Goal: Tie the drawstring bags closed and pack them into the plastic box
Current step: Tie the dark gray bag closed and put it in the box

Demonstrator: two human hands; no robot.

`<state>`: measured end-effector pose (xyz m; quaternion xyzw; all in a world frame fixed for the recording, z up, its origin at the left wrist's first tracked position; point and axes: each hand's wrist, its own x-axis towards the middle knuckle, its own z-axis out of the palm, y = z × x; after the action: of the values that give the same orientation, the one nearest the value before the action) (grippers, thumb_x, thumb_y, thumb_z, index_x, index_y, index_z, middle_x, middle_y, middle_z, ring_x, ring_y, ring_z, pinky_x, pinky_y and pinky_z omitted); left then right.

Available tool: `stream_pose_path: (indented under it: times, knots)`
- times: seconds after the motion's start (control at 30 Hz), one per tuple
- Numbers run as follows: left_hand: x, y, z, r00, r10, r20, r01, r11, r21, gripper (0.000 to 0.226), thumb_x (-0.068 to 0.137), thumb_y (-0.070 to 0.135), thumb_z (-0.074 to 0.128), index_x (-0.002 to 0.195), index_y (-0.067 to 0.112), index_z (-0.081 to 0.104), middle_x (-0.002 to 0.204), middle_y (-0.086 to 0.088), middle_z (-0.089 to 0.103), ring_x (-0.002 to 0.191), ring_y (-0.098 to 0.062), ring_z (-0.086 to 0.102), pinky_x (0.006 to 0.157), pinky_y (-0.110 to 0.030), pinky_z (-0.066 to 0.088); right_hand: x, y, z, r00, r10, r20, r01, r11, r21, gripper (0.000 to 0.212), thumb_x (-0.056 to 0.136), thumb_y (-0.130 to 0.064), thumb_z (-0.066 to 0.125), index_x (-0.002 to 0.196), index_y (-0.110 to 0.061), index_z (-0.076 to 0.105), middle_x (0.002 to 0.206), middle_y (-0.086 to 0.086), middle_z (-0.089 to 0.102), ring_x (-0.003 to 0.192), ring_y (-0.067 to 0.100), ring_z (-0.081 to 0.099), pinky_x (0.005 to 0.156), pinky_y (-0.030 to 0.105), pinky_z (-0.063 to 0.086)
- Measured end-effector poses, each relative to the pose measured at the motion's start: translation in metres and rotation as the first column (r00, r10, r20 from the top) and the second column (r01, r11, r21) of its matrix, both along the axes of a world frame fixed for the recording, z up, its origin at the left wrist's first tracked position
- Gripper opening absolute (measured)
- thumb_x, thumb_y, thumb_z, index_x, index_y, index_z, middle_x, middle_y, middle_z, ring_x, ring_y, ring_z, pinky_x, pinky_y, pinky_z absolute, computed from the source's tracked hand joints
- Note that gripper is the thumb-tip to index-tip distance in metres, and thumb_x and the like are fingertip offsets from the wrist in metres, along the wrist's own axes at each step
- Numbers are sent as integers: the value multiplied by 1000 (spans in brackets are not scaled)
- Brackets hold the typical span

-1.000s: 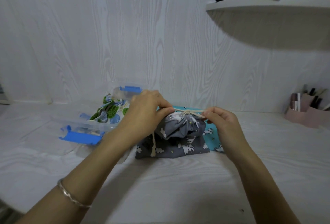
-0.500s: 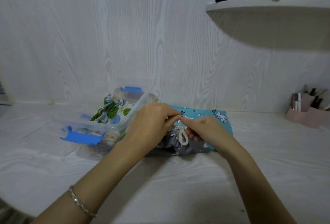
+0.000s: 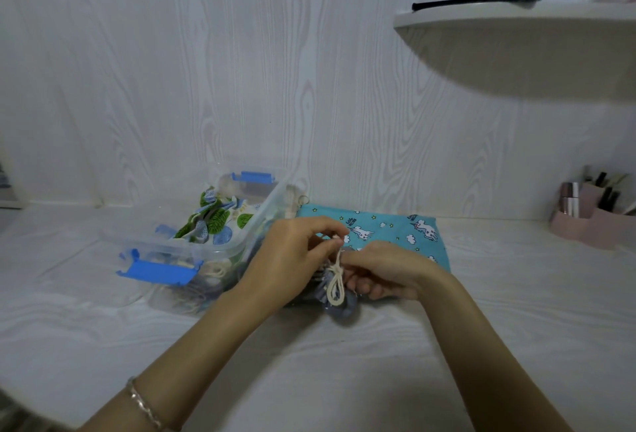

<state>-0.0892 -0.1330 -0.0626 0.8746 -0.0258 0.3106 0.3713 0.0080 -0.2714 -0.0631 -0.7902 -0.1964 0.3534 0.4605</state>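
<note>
Left hand (image 3: 292, 259) and right hand (image 3: 385, 270) both pinch the cord (image 3: 335, 280) at the neck of the grey bag (image 3: 339, 307), which looks soft and light, best gripped there.

Table (image 3: 344, 380) bears plastic box (image 3: 213, 250), grey bag (image 3: 339, 309), teal bag (image 3: 389, 228), pink organiser (image 3: 585, 229)

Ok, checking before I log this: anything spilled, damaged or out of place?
Nothing stands out. The clear plastic box with blue clips stands upright, a leaf-print bag inside; the left hand and right hand pinch the cream cord of the grey cloth bag; the turquoise unicorn-print bag lies flat behind.
</note>
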Motion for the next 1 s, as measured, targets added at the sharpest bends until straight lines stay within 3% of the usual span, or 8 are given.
stream_pose_path:
  times: [0.17, 0.33, 0.43, 0.57, 0.67, 0.73, 0.8, 1.0]
  knots:
    - [-1, 0, -3, 1000, -8, -19, 7, 999, -53, 21, 85, 12, 70, 101, 25, 74, 89, 19, 68, 84, 6, 66, 72, -11, 53, 0, 0, 2, 999, 35, 6, -35, 999, 30, 17, 88, -17, 63, 74, -8, 65, 54, 2, 57, 46, 9, 44, 44, 18, 32]
    - [-1, 1, 2, 995, -103, -17, 99, 982, -159, 27, 89, 16, 65, 115, 25, 69, 98, 25, 66, 95, 12, 62, 80, -12, 52, -2, -3, 7, 954, -9, 299, -15, 997, 76, 29, 85, -16, 64, 57, -19, 66, 57, 3, 61, 54, 10, 51, 55, 21, 38]
    - [4, 3, 5, 992, -126, -19, 121, 978, -169, 29, 89, 13, 65, 115, 25, 69, 102, 24, 67, 98, 8, 63, 87, -14, 50, -6, -5, 13, 920, -48, 389, -10, 989, 147, 18, 82, -14, 68, 65, -17, 73, 58, -1, 63, 59, 9, 56, 59, 20, 44]
    - [7, 4, 8, 976, -209, -63, 194, 962, -191, 34, 86, 6, 67, 113, 28, 68, 104, 12, 72, 100, 1, 66, 89, -19, 52, -9, -8, 23, 837, -42, 546, -61, 984, 170, 5, 78, -17, 74, 74, -18, 76, 69, 6, 70, 69, 13, 63, 75, 40, 54]
    - [8, 4, 12, 980, -182, -86, 158, 959, -235, 29, 85, 10, 70, 111, 22, 70, 99, 4, 74, 92, -5, 70, 81, -22, 55, -11, -10, 27, 836, -55, 545, -73, 975, 210, 9, 78, -13, 75, 76, -21, 78, 78, 6, 75, 82, 23, 71, 85, 43, 54]
    - [9, 5, 16, 984, -132, -118, 97, 960, -263, 27, 83, 15, 73, 109, 21, 70, 93, 6, 74, 82, -7, 70, 73, -23, 56, -13, -11, 29, 845, -67, 530, -74, 968, 241, 12, 78, -10, 75, 79, -21, 78, 77, 5, 75, 78, 22, 71, 83, 40, 55]
    - [9, 7, 20, 978, -113, -174, 50, 943, -328, 30, 80, 17, 76, 109, 20, 68, 86, 2, 73, 73, -11, 68, 69, -25, 56, -16, -10, 29, 845, -73, 530, -78, 963, 257, 12, 78, -6, 73, 81, -17, 77, 70, 4, 69, 66, 14, 62, 71, 34, 51]
    - [11, 10, 25, 922, -182, -341, -56, 810, -584, 27, 78, 9, 76, 99, 7, 60, 78, -14, 68, 67, -20, 63, 71, -33, 53, -21, -1, 19, 731, -184, 657, -41, 949, 312, 14, 74, -4, 69, 77, -17, 73, 59, -8, 60, 55, 3, 50, 57, 18, 42]
